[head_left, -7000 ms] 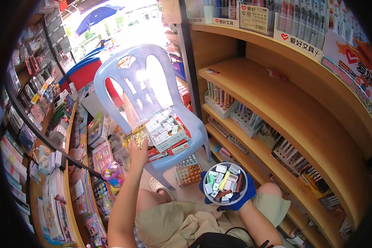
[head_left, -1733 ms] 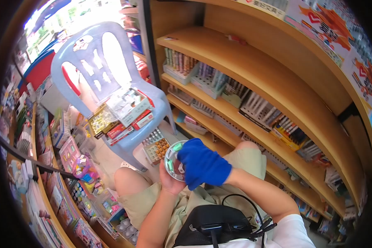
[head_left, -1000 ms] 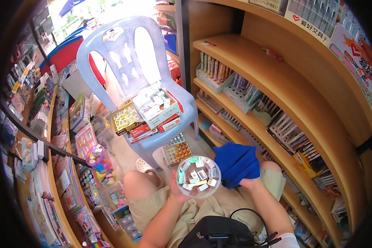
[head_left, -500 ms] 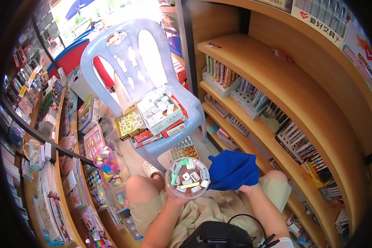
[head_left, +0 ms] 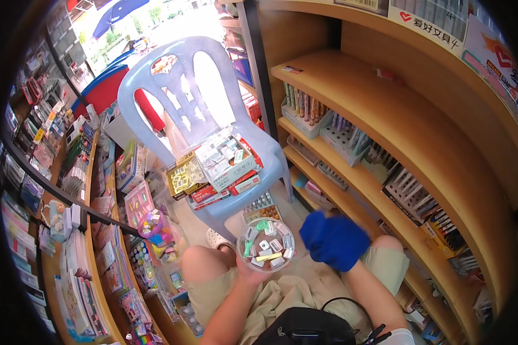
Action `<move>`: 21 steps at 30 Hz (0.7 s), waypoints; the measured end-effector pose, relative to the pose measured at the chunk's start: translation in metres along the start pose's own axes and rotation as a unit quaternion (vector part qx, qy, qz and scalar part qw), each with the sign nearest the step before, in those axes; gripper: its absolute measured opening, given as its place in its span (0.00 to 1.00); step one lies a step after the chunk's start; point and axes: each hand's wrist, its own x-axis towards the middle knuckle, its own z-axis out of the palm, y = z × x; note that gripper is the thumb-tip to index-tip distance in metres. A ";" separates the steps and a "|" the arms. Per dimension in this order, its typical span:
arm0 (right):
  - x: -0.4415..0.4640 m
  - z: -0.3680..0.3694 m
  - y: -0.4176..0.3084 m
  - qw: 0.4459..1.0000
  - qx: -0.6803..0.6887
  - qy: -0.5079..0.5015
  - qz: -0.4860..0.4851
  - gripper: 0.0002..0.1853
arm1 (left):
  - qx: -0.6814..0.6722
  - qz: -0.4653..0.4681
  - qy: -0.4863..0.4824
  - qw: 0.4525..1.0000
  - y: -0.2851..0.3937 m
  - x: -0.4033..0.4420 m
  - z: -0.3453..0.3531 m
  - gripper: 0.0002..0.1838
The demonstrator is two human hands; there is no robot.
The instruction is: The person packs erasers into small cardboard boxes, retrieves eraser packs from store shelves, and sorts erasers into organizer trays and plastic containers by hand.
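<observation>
My left hand [head_left: 252, 274] is closed round the lower side of a round clear plastic tub [head_left: 292, 237], holding it above my lap. Inside lie several small erasers [head_left: 265, 245], mostly white, with some green, pink and yellow ones. A blue cloth [head_left: 335, 240] hangs over my right hand [head_left: 349, 272], to the right of the tub and apart from it. The cloth covers nearly all of that hand's fingers, but it is bunched in the hand's grip.
A blue plastic chair [head_left: 253, 138] in front carries stacked boxes of small goods [head_left: 227, 164]. Curved wooden shelves [head_left: 351, 86] with pens stand to the right. Racks of notebooks [head_left: 75, 270] line the left. A tray of small items [head_left: 261, 208] sits below the chair. A black bag [head_left: 299, 328] rests against me.
My right hand has lifted a little and turned, so the cloth now wraps over it. The tub stays in my left hand. The view has shifted slightly.
</observation>
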 end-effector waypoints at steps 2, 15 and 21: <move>-0.011 0.031 0.038 0.999 0.028 -0.036 -0.016 0.08 | 0.013 0.031 0.045 0.998 -0.001 -0.002 -0.017 0.45; -0.028 0.067 0.063 0.943 0.324 0.001 -0.080 0.34 | 0.308 -0.064 0.155 0.937 -0.022 -0.005 -0.010 0.51; -0.024 0.070 0.070 0.942 0.326 0.027 -0.082 0.34 | 0.517 0.040 0.246 0.819 0.001 -0.004 -0.036 0.35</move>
